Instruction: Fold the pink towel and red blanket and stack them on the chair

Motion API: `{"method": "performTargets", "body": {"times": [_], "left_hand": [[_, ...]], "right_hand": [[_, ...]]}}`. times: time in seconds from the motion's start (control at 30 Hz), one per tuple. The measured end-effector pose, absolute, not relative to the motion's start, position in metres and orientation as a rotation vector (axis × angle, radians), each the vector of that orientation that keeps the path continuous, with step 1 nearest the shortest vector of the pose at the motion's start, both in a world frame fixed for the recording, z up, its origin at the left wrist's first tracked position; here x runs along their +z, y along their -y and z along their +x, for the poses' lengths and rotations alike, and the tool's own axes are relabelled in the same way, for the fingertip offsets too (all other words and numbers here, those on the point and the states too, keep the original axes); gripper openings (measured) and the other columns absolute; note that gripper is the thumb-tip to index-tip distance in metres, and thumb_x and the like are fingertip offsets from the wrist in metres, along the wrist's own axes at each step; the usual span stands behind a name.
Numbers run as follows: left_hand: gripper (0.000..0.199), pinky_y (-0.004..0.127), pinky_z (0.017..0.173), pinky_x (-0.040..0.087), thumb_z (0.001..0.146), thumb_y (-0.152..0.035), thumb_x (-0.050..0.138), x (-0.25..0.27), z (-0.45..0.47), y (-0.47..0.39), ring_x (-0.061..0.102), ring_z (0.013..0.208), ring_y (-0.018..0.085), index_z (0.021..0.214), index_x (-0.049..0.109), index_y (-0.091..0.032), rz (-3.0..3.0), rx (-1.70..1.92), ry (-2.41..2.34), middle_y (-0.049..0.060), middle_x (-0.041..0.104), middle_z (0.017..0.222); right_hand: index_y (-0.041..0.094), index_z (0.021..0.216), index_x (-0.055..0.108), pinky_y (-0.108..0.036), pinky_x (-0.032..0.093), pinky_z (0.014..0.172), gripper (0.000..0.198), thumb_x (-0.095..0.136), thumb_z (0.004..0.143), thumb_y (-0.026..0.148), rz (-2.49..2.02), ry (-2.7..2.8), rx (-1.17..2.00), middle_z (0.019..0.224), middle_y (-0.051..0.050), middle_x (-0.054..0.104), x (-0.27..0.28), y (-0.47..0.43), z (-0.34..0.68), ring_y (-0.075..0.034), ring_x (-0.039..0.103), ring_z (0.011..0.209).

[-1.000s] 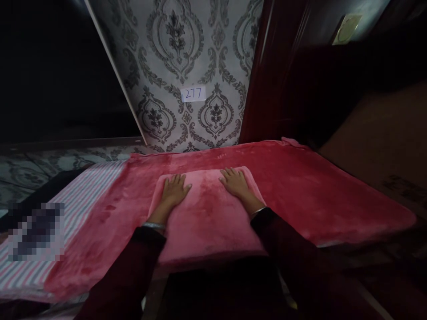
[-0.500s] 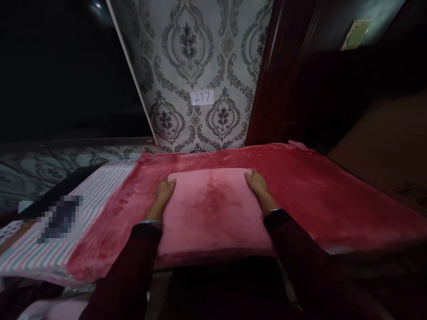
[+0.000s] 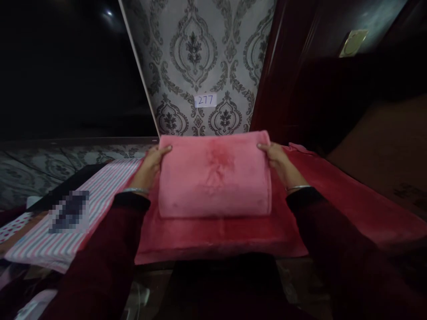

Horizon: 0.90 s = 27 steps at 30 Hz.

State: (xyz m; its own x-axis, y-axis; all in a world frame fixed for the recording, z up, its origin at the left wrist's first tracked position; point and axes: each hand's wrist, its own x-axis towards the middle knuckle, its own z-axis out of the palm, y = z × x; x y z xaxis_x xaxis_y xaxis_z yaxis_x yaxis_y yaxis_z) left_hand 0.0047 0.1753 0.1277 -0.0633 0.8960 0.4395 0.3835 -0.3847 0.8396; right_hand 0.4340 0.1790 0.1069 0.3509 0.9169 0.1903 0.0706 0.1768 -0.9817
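Between my hands is a folded pink plush cloth [image 3: 187,178] with a red blotchy pattern in its middle. It is raised and tilted up, its lower edge over the red blanket [image 3: 200,235]; whether that edge touches the blanket I cannot tell. My left hand [image 3: 151,164] grips the upper left corner, thumb on the front face. At the upper right corner my right hand [image 3: 275,158] pinches the cloth in the same way. The fingers behind the cloth are hidden. Each wrist wears a silver bangle.
A striped cloth [image 3: 110,178] lies left of the red blanket, with a blurred-out dark patch [image 3: 69,212] on it. Behind stand a patterned wall [image 3: 193,66] with a paper label [image 3: 205,100], a large dark screen [image 3: 66,80] and a dark red wooden panel [image 3: 283,66].
Both hands have lifted the pink cloth from lying on the red blanket and tipped its far edge up. My hands are now farther apart and higher in view.
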Motion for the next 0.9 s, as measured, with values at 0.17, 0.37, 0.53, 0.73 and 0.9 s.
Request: {"method": "performTargets", "body": {"times": [0.17,0.37,0.53,0.73,0.9], "left_hand": [[0.04,0.032,0.09,0.057,0.067,-0.023,0.08,0.196,-0.005,-0.218,0.068,0.098,0.019,0.104,0.065,-0.015,1.723,1.824,-1.145,0.005,0.074,0.106],[0.037,0.027,0.085,0.052,0.061,-0.028,0.084,0.152,-0.018,-0.188,0.062,0.087,0.015,0.089,0.063,-0.016,1.783,1.64,-1.314,-0.003,0.066,0.086],[0.047,0.031,0.085,0.053,0.056,-0.047,0.088,0.098,-0.026,-0.157,0.062,0.088,0.02,0.085,0.063,-0.02,1.778,1.422,-1.413,0.001,0.068,0.086],[0.043,0.032,0.088,0.054,0.064,-0.05,0.076,0.052,-0.04,-0.127,0.064,0.092,0.021,0.095,0.065,-0.021,1.884,1.314,-1.492,0.003,0.072,0.096],[0.032,0.039,0.101,0.054,0.078,-0.041,0.058,0.004,-0.041,-0.095,0.068,0.108,0.025,0.101,0.066,-0.022,2.133,1.272,-1.496,0.007,0.074,0.112]], "right_hand": [[0.013,0.1,0.067,-0.039,0.053,0.091,0.019,0.068,0.086,0.026,-0.97,1.182,0.313,0.106,-0.006,0.071,0.16,-0.221,0.46,-0.019,0.065,0.097],[0.018,0.089,0.065,-0.037,0.054,0.089,0.019,0.074,0.076,0.028,-1.034,1.277,0.272,0.091,-0.002,0.069,0.108,-0.184,0.457,-0.018,0.063,0.087],[0.02,0.085,0.064,-0.035,0.053,0.082,0.024,0.075,0.075,0.039,-1.152,1.376,0.434,0.085,-0.002,0.067,0.058,-0.148,0.449,-0.019,0.06,0.082],[0.022,0.091,0.066,-0.042,0.053,0.089,0.043,0.073,0.078,0.063,-1.174,1.479,0.26,0.096,-0.008,0.07,0.016,-0.118,0.465,-0.024,0.064,0.091],[0.024,0.091,0.069,-0.044,0.055,0.089,0.059,0.054,0.087,0.08,-1.152,1.606,0.161,0.099,-0.012,0.07,-0.038,-0.083,0.472,-0.028,0.067,0.096]]}}
